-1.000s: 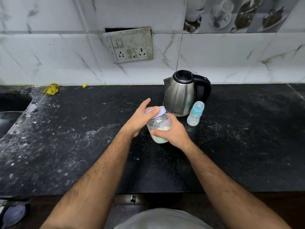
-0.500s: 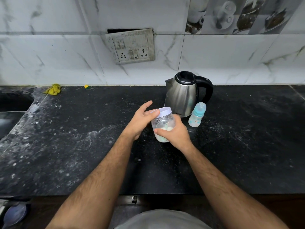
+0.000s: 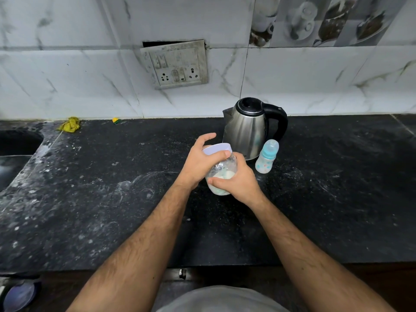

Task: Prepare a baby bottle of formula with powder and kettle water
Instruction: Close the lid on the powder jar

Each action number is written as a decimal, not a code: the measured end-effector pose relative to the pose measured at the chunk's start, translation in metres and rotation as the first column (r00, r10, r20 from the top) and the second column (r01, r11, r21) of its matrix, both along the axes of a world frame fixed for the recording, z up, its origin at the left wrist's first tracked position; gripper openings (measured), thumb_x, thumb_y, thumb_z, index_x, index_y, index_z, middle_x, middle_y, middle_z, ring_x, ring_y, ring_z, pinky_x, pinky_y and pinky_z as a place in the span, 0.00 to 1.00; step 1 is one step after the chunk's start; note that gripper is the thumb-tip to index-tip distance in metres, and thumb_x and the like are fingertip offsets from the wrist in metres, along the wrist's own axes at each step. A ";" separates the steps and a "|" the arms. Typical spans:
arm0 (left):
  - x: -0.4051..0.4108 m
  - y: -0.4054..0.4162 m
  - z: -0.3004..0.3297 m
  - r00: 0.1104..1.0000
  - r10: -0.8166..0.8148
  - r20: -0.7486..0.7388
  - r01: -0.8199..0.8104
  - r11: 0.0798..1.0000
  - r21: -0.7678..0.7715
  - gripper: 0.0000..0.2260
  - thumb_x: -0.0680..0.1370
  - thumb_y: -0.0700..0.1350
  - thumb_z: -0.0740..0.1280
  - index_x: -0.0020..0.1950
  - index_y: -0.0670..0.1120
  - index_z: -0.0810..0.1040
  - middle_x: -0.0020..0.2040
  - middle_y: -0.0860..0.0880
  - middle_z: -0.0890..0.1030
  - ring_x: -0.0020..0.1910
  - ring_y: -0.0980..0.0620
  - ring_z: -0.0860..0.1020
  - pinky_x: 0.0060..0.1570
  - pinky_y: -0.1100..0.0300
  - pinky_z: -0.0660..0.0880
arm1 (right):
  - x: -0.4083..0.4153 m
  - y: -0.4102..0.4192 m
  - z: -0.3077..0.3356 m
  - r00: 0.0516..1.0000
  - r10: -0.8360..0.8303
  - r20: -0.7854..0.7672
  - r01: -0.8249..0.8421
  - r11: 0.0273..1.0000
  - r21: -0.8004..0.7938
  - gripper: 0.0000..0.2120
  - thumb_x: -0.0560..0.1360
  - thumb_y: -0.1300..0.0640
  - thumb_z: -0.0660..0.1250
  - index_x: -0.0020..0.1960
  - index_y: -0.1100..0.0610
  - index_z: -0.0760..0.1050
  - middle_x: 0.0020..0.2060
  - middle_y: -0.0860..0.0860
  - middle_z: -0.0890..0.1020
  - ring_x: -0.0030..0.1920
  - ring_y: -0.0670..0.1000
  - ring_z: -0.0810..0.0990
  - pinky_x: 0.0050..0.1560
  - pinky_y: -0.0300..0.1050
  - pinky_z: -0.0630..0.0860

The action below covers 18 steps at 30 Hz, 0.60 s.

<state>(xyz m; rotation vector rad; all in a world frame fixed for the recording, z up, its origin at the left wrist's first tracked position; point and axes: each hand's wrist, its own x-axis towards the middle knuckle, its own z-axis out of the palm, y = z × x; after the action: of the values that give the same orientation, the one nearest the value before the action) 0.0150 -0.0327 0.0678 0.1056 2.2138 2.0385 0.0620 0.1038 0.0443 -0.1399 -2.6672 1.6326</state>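
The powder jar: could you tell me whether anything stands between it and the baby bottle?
Nothing visible does. The powder jar, held by both hands, is left of the baby bottle, with bare counter between. The jar's lid is still on.

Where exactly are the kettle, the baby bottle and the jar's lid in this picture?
kettle point(image 3: 246, 129): head view, on its steel body.
baby bottle point(image 3: 265, 164): head view, on its clear lower body.
jar's lid point(image 3: 218, 147): head view, on the lid's white top.
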 end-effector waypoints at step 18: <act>0.004 -0.008 -0.016 0.983 -0.159 0.095 0.161 0.987 -0.021 0.42 0.63 0.63 0.74 0.73 0.56 0.61 0.62 0.47 0.78 0.59 0.50 0.80 0.60 0.52 0.78 | 0.003 0.008 -0.024 0.984 0.161 0.079 -0.125 0.934 -0.335 0.40 0.61 0.58 0.81 0.68 0.57 0.67 0.60 0.54 0.80 0.60 0.51 0.81 0.62 0.53 0.77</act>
<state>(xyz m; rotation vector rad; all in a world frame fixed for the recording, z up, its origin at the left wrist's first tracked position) 0.0193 -0.0408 0.0518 0.1763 2.1051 1.8877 0.0652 0.1113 0.0203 -0.0338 -2.5026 2.1679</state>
